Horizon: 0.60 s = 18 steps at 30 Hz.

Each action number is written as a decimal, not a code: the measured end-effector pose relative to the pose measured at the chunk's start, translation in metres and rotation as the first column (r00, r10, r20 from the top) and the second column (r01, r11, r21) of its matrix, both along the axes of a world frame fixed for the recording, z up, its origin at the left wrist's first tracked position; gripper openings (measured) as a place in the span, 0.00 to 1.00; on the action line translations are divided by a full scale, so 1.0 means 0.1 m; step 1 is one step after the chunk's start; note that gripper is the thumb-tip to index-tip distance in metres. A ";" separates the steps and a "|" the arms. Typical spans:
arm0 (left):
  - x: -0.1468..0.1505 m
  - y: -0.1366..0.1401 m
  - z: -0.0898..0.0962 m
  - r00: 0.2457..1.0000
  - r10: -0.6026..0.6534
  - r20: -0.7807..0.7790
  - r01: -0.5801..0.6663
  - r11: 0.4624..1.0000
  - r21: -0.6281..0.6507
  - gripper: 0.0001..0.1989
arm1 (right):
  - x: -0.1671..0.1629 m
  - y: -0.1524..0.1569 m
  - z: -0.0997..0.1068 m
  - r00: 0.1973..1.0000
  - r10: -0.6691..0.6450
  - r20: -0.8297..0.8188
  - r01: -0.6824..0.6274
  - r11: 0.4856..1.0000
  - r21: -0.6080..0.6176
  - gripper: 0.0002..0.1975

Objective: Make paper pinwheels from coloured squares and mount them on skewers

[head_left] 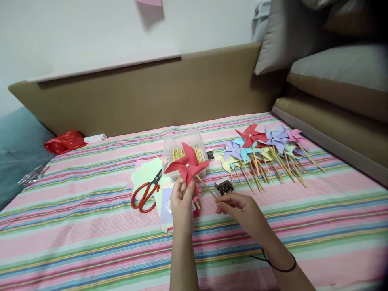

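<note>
A red paper pinwheel (188, 163) on a thin wooden stick (208, 188) is held up between my two hands. My left hand (183, 196) pinches a lower blade, thumb in front. With thumb and fingers, my right hand (238, 206) grips the lower end of the stick. Behind the pinwheel stands a clear plastic box (169, 143) with wooden sticks in it, partly hidden. Red-handled scissors (146, 197) lie left of my left hand, on sheets of coloured paper (166, 210). Just beyond my right hand is a small dark pack (224, 187) with a white top edge.
Finished pinwheels (273, 139) in several colours lie piled at the right, sticks toward me. A striped cloth (91, 226) covers the surface. A red plastic bag (65, 142) and a clear packet (33, 175) lie at the left. A brown board (151, 95) and cushions (342, 68) border the back and right.
</note>
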<state>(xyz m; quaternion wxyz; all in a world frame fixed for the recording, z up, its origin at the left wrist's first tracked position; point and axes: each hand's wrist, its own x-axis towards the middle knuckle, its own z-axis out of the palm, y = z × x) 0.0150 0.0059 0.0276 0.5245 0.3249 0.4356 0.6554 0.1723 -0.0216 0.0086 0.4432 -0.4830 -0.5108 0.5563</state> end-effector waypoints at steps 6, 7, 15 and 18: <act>0.00 0.00 0.00 0.999 0.036 0.011 -0.036 0.998 -0.061 0.10 | 0.00 -0.01 0.05 0.995 0.061 0.081 -0.061 0.998 0.003 0.09; 0.01 0.00 -0.01 1.000 0.022 -0.003 -0.022 0.997 -0.068 0.11 | -0.01 -0.01 0.05 0.994 0.064 0.088 -0.065 0.998 0.006 0.09; 0.13 0.00 -0.08 0.981 -0.130 -0.146 0.125 0.991 -0.041 0.15 | 0.09 0.03 0.01 0.998 -0.022 0.057 0.021 1.000 0.007 0.12; 0.11 0.00 -0.06 0.973 -0.142 -0.180 0.137 0.990 -0.040 0.15 | 0.24 0.15 -0.06 0.971 -0.222 0.086 0.219 0.975 0.044 0.17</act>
